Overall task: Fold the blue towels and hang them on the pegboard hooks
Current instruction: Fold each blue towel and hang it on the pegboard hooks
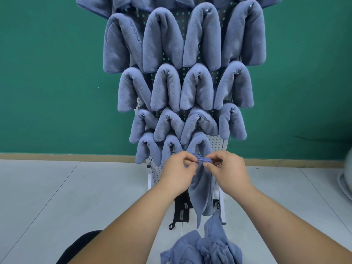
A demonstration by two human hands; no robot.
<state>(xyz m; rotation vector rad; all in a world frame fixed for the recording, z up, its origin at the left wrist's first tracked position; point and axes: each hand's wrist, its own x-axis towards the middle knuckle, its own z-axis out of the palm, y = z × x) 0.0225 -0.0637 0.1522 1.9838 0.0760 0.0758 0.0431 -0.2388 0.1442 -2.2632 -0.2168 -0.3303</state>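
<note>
Hanging stock: fifteen folded blue towels counted whole on the white pegboard, in rows of four, four, four and three, read from 12 toward 6 o'clock. One more row at the 12 o'clock edge is cropped, so it cannot be counted. Each towel drapes over a single metal hook, fold uppermost, both ends pointing toward 6 o'clock.

Item being handled: one held towel.
- Position: in front of the lower pegboard, at 6 o'clock of the last towel in the three-towel row.
- Long axis: 12 to 6 o'clock, with the free corner pointing to 6.
- Top edge: bunched, running 9 to 3 o'clock between the hands.

Hands, two:
- left hand pinches the top edge at its 9 o'clock end.
- right hand pinches it at the 3 o'clock end, and the two sets of fingertips are nearly touching.

Loose stock: one heap of blue towels on the tiled floor at 6 o'clock; the number in it cannot be told.

Sundries:
- black straps at 7 o'clock of the held towel.
- green wall behind.
</note>
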